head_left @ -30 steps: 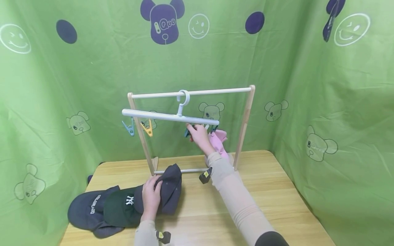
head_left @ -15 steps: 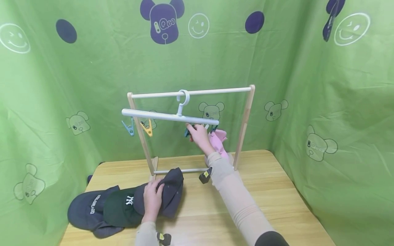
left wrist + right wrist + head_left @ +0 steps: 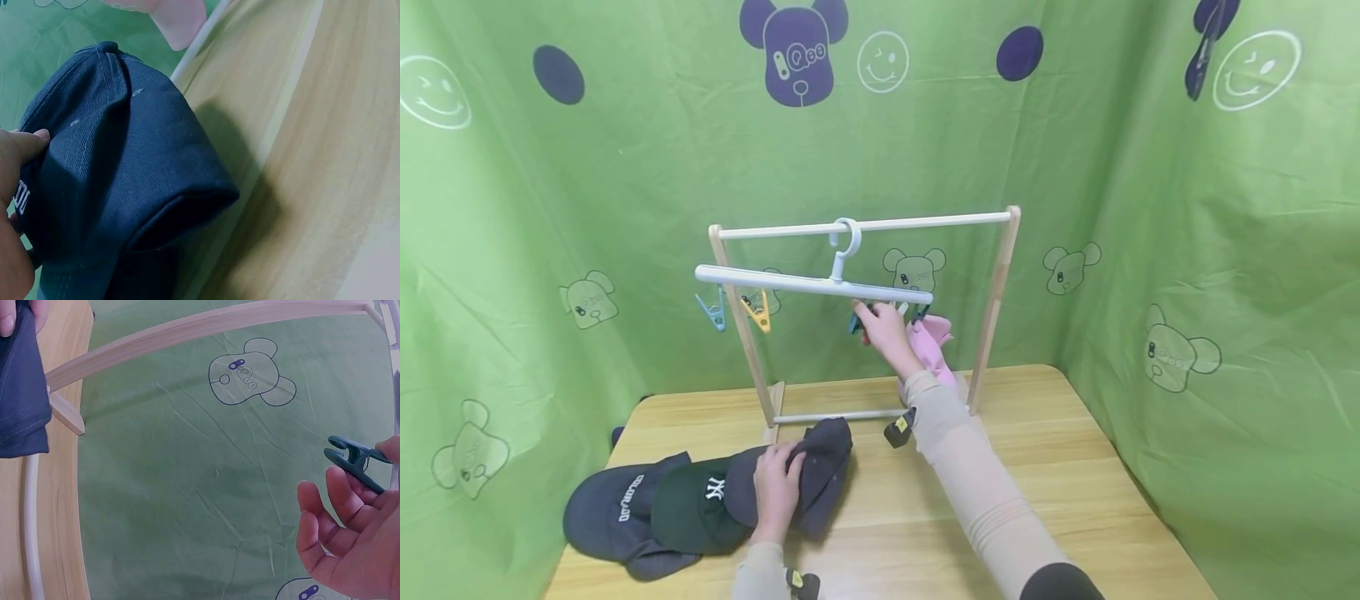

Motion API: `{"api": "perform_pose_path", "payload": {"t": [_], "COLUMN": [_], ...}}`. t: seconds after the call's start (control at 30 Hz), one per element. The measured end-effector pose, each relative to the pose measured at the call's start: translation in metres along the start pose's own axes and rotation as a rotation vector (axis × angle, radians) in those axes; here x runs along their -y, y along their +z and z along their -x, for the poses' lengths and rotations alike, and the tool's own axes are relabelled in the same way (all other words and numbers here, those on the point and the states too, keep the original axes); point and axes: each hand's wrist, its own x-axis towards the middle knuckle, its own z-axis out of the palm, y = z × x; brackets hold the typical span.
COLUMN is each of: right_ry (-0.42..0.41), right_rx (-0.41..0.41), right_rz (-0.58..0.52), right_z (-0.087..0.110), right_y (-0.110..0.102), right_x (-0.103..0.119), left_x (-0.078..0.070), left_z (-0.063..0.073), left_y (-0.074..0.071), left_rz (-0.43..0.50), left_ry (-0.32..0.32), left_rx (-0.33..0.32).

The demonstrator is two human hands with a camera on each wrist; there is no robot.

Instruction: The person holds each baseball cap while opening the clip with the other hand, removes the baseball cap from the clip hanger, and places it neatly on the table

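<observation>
In the head view, the left hand (image 3: pixel 777 487) grips a dark navy baseball cap (image 3: pixel 829 475) above the wooden tabletop (image 3: pixel 1000 517), beside the dark green NY cap (image 3: pixel 688 508), which overlaps the COLORADO cap (image 3: pixel 597 510). The right hand (image 3: pixel 889 335) pinches a dark green clip (image 3: pixel 854 323) under the pale blue hanger (image 3: pixel 775 280), which tilts down to the right from the wooden rack (image 3: pixel 997 292); a blue clip (image 3: pixel 715 312) and a yellow clip (image 3: pixel 760 314) hang at its left end, and a pink cloth item (image 3: pixel 929 343) at its right. The left wrist view shows the thumb pressed against the navy cap's crown. In the right wrist view, thumb and forefinger squeeze the clip's handles, its jaws parted, the other fingers loosely bent.
</observation>
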Motion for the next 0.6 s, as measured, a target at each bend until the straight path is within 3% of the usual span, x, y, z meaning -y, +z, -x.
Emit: {"api": "perform_pose_path", "payload": {"t": [0.6], "right_ry": [-0.004], "right_rx": [0.001], "right_rz": [0.009], "right_z": [0.0015], "right_y": [-0.0004], "right_x": [0.0013], "left_x": [0.0056], "left_z": [0.0098], "left_y": [0.0089], "left_rz": [0.019], "left_ry": [-0.036], "left_rx": [0.050]}}
